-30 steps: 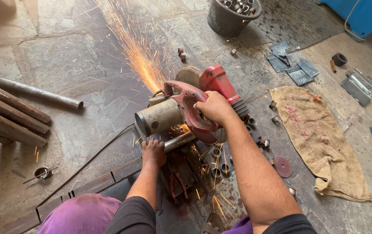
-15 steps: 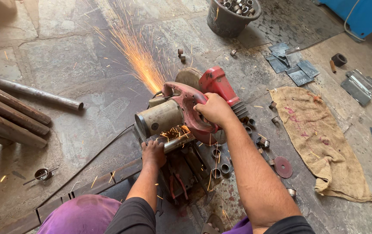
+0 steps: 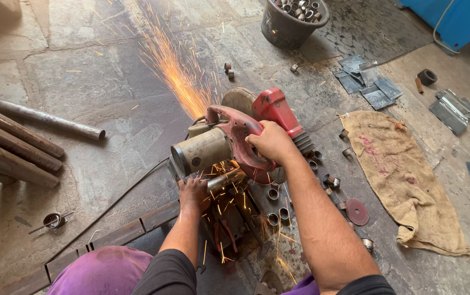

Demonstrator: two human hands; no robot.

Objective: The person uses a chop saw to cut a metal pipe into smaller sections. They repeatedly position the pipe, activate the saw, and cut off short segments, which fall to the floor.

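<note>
Right hand [image 3: 270,143] grips red chop saw [image 3: 235,142] | left hand [image 3: 192,192] steadies pipe [image 3: 225,179]

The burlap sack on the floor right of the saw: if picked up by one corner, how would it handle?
The burlap sack would probably hang floppy; it lies flat with wrinkled edges. Likely light, being thin cloth. Its coarse weave looks easy to grip, not slippery.

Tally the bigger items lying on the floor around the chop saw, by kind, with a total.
Long pipes at left: 4
Bucket of cut rings: 1
Burlap sack: 1
Spare red disc: 1
Total: 7
Right hand grips the saw handle; left hand holds the pipe being cut.
</note>
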